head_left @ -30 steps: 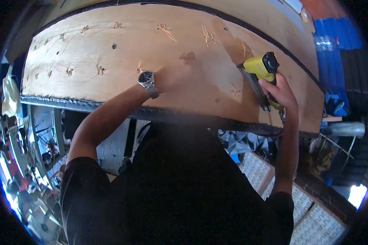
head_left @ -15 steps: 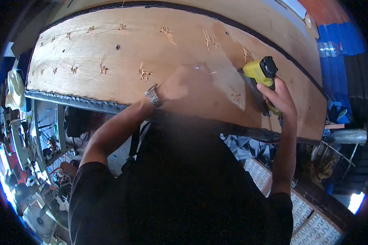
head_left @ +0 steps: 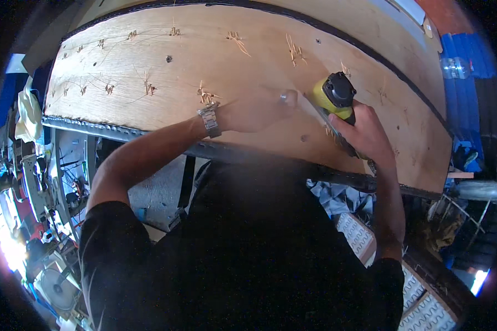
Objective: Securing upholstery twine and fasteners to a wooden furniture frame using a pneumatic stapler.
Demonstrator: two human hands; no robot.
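A long wooden panel (head_left: 188,77) with dark edging lies before me, dotted with two rows of tan string tufts (head_left: 206,95) fixed to it. My right hand (head_left: 367,129) is wrapped round the grip of a yellow-green and black staple gun (head_left: 337,94), whose lower edge is at the panel beside a tuft. To its left, my left hand (head_left: 251,112), with a metal watch (head_left: 210,119) on the wrist, is low over the panel. Its fingers are blurred, with a shiny spot at the front. Whether they hold anything, I cannot make out.
A clear plastic bottle (head_left: 455,68) lies on blue material at the far right. Below the panel, right, are boards with wavy springs (head_left: 356,234). At the lower left stand a fan (head_left: 58,288) and clutter. A pale cloth (head_left: 28,113) hangs by the panel's left end.
My right hand has brought the staple gun leftward, closer to my left hand and over a tuft that showed before. The panel sits slightly further right in view. My left forearm has swung outward.
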